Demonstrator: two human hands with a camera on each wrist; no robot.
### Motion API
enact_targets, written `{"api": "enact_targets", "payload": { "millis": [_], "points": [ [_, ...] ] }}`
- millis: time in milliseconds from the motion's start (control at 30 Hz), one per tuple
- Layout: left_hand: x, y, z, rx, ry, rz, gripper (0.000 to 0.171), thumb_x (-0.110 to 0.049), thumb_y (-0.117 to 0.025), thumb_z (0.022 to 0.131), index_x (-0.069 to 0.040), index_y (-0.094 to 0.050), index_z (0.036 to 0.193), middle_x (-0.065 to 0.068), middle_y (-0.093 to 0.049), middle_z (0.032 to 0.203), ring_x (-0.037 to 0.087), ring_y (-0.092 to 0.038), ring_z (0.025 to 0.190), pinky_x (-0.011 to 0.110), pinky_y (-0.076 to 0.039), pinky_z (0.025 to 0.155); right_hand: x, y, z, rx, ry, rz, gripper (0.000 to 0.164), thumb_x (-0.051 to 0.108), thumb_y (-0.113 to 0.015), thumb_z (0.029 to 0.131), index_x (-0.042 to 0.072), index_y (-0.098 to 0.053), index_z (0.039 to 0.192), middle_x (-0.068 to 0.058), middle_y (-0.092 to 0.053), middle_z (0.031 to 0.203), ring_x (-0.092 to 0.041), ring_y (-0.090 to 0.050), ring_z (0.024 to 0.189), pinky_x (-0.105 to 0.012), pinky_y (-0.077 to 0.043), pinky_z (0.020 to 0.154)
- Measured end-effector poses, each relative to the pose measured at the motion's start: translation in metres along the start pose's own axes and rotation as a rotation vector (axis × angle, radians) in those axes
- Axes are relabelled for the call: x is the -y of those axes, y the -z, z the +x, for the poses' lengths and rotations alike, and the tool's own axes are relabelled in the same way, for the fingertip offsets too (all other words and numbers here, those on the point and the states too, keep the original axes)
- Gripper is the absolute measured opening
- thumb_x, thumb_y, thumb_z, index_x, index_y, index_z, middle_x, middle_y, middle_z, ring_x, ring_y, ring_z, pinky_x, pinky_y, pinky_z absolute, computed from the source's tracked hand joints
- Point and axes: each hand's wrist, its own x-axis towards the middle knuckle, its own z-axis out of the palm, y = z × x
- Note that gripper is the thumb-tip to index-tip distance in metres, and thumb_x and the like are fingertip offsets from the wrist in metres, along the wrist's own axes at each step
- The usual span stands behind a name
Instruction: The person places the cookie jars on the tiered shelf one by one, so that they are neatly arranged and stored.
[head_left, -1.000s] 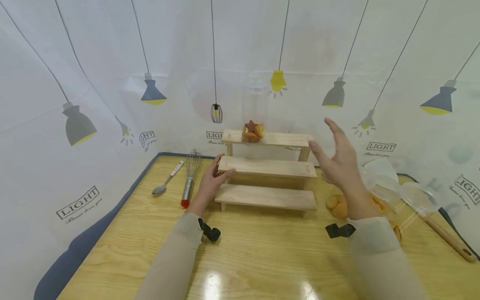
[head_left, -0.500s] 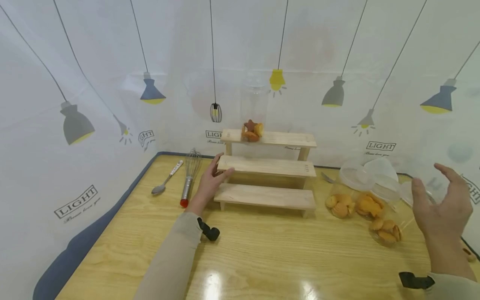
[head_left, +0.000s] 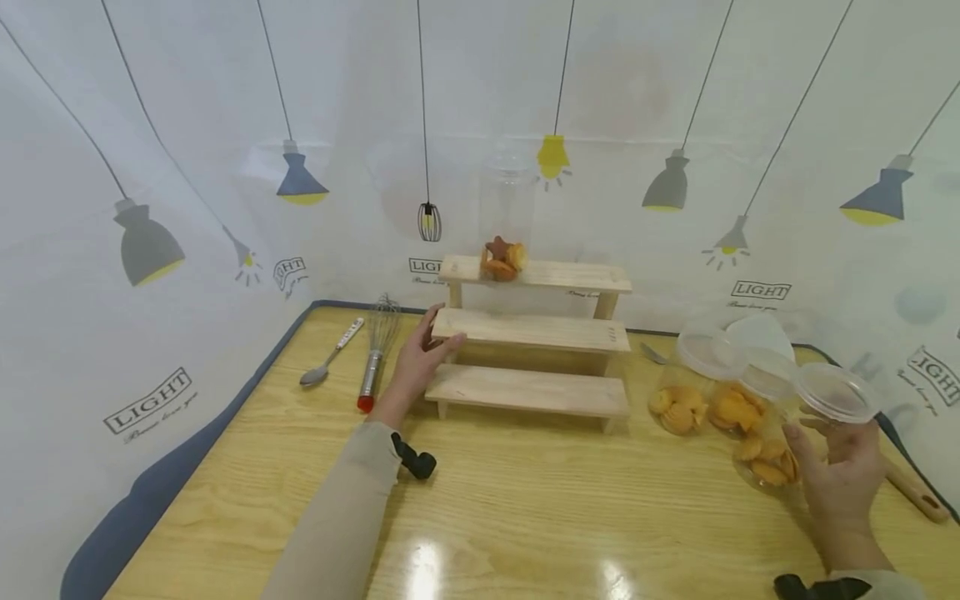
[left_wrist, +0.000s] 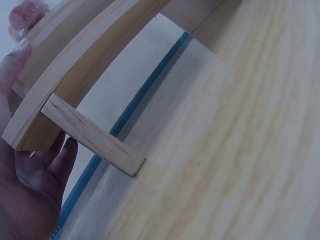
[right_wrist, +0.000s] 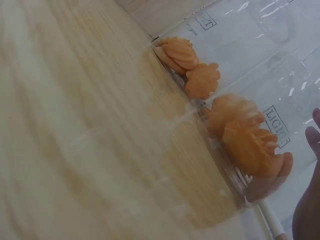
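A three-tier wooden display stand (head_left: pixel 528 330) stands on the table. My left hand (head_left: pixel 415 364) grips the left end of its middle shelf, thumb over the board and fingers beneath, as the left wrist view shows. A tall clear jar (head_left: pixel 507 208) with a few cookies at its bottom is on the top shelf. At the right, my right hand (head_left: pixel 846 475) is round the nearest lidded jar of cookies (head_left: pixel 768 462); its fingers lie partly behind the clear wall. Shell-like orange cookies (right_wrist: pixel 245 145) show inside in the right wrist view.
Two more lidded cookie jars (head_left: pixel 678 404) stand beside the held one. A white container (head_left: pixel 761 333), a fork (head_left: pixel 654 354) and a wooden handle (head_left: pixel 917 492) lie around them. A spoon (head_left: pixel 330 357) and a whisk (head_left: pixel 375 358) lie left of the stand.
My right hand has gone from beside the stand's upper shelves out to the right, then in to the nearest cookie jar. The left hand stays at the middle shelf.
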Motion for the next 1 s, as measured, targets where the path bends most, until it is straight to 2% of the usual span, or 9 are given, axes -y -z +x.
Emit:
{"api": "enact_targets", "payload": {
  "millis": [67, 200, 367, 433, 567, 700, 767, 867, 1000],
  "points": [
    [-0.001, 0.001, 0.001, 0.005, 0.006, 0.002, 0.08, -0.052, -0.074, 0.089, -0.049, -0.028, 0.155, -0.006, -0.019, 0.165, 0.024, -0.051, 0.132, 0.049, -0.045, 0.106, -0.003, 0.0, -0.002, 0.019, -0.014, 0.076, 0.061, -0.027, -0.065, 0.074, -0.022, -0.044, 0.132, -0.02, -0.059, 0.12, -0.021, -0.063, 0.104, -0.024, -0.05, 0.091],
    [-0.001, 0.001, 0.001, 0.01, 0.007, 0.004, 0.08, -0.054, -0.074, 0.088, -0.051, -0.028, 0.154, -0.012, -0.016, 0.165, 0.025, -0.049, 0.134, 0.05, -0.043, 0.107, -0.005, 0.0, -0.003, 0.02, -0.01, 0.07, 0.061, -0.027, -0.065, 0.075, -0.021, -0.045, 0.132, -0.02, -0.059, 0.121, -0.021, -0.063, 0.104, -0.024, -0.05, 0.092],
    [-0.001, 0.002, -0.001, -0.002, 0.01, 0.016, 0.079, -0.059, -0.074, 0.085, -0.054, -0.031, 0.151, -0.014, -0.016, 0.165, 0.024, -0.047, 0.136, 0.05, -0.042, 0.109, -0.006, -0.004, -0.005, 0.006, 0.001, 0.095, 0.043, -0.026, -0.067, 0.074, -0.023, -0.053, 0.114, -0.018, -0.063, 0.112, -0.021, -0.066, 0.097, -0.025, -0.049, 0.095],
    [0.0, 0.002, 0.0, -0.005, 0.005, 0.016, 0.079, -0.059, -0.074, 0.085, -0.054, -0.031, 0.151, -0.013, -0.016, 0.165, 0.025, -0.047, 0.136, 0.051, -0.041, 0.109, -0.007, -0.009, -0.007, 0.008, 0.008, 0.124, 0.032, -0.026, -0.068, 0.074, -0.023, -0.053, 0.101, -0.018, -0.064, 0.11, -0.021, -0.066, 0.094, -0.026, -0.049, 0.097],
    [0.0, 0.002, 0.0, -0.007, -0.008, 0.013, 0.078, -0.06, -0.074, 0.085, -0.054, -0.032, 0.15, -0.013, -0.016, 0.165, 0.025, -0.048, 0.135, 0.052, -0.041, 0.109, -0.008, -0.02, -0.013, 0.042, -0.002, 0.162, 0.028, -0.029, -0.067, 0.073, -0.024, -0.05, 0.096, -0.018, -0.065, 0.111, -0.023, -0.066, 0.097, -0.028, -0.048, 0.099],
    [0.001, 0.001, 0.0, -0.009, -0.004, 0.021, 0.08, -0.061, -0.074, 0.084, -0.054, -0.032, 0.151, -0.014, -0.017, 0.165, 0.024, -0.048, 0.135, 0.051, -0.041, 0.109, -0.008, -0.027, -0.017, 0.099, -0.028, 0.153, 0.036, -0.032, -0.066, 0.073, -0.028, -0.049, 0.104, -0.019, -0.064, 0.117, -0.025, -0.067, 0.103, -0.027, -0.049, 0.099],
    [0.001, 0.001, 0.0, -0.006, -0.007, 0.019, 0.082, -0.061, -0.074, 0.084, -0.051, -0.031, 0.153, -0.013, -0.017, 0.165, 0.025, -0.049, 0.134, 0.052, -0.042, 0.108, -0.008, -0.029, -0.019, 0.134, -0.038, 0.163, 0.038, -0.033, -0.065, 0.073, -0.03, -0.046, 0.105, -0.02, -0.062, 0.121, -0.026, -0.068, 0.106, -0.028, -0.051, 0.098],
    [0.001, 0.0, -0.001, 0.002, -0.013, 0.005, 0.084, -0.059, -0.074, 0.085, -0.047, -0.03, 0.155, -0.013, -0.016, 0.165, 0.025, -0.05, 0.133, 0.053, -0.043, 0.107, -0.007, -0.029, -0.019, 0.181, -0.058, 0.18, 0.051, -0.035, -0.064, 0.072, -0.03, -0.045, 0.119, -0.022, -0.059, 0.127, -0.026, -0.067, 0.112, -0.029, -0.052, 0.096],
    [0.002, 0.0, -0.001, -0.001, -0.011, 0.002, 0.08, -0.06, -0.074, 0.085, -0.051, -0.031, 0.153, -0.012, -0.017, 0.165, 0.024, -0.051, 0.132, 0.052, -0.043, 0.107, -0.007, -0.03, -0.019, 0.199, -0.063, 0.176, 0.06, -0.035, -0.064, 0.072, -0.027, -0.045, 0.128, -0.022, -0.058, 0.129, -0.026, -0.066, 0.112, -0.029, -0.052, 0.096]
  ]
}}
